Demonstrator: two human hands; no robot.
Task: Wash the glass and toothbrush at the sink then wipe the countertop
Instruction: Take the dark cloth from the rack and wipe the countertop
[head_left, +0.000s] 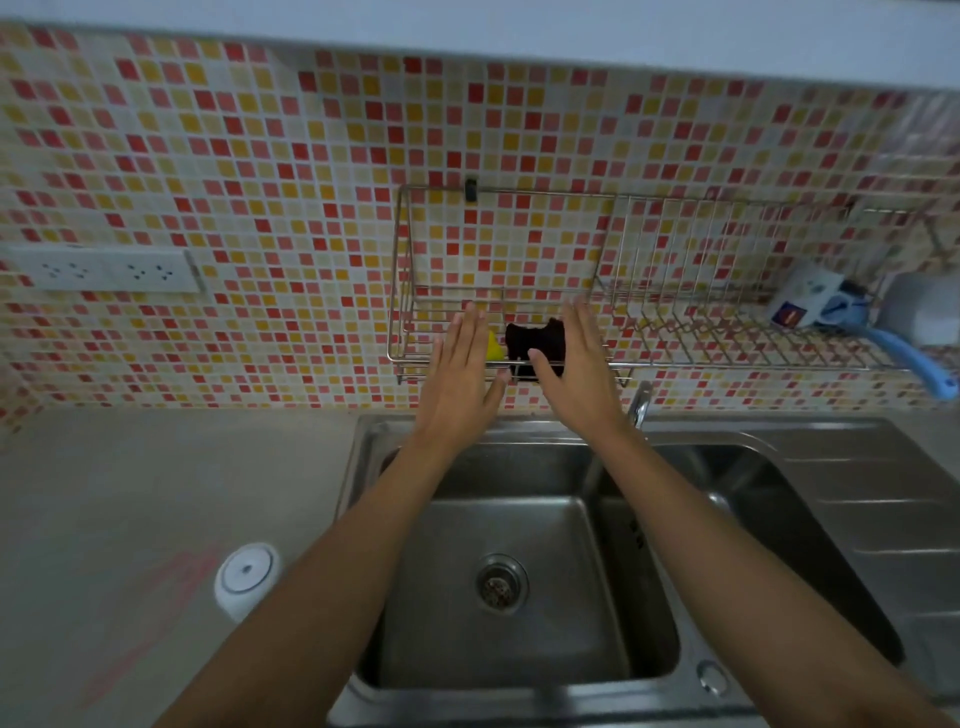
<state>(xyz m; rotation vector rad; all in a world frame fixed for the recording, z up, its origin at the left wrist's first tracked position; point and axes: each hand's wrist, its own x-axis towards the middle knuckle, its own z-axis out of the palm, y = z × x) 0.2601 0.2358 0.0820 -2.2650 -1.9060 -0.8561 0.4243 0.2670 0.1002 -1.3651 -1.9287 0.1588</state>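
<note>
Though the label on the box is unreadably blurred, left hand and right hand hover straight-fingered, empty, flanking the black cloth.

A grey desk carries a white round object at near left, beside the steel sink. The wall rack beyond holds a yellow sponge, a black cloth, and at far right a mug and a blue brush.

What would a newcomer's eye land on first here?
Two bare arms stretch over the steel sink, with the left hand and right hand open, fingers straight, up at the wire rack on the wall. Between the hands a black cloth lies in the rack beside something yellow. Behind everything is a loud red, yellow and pink mosaic wall.
</note>
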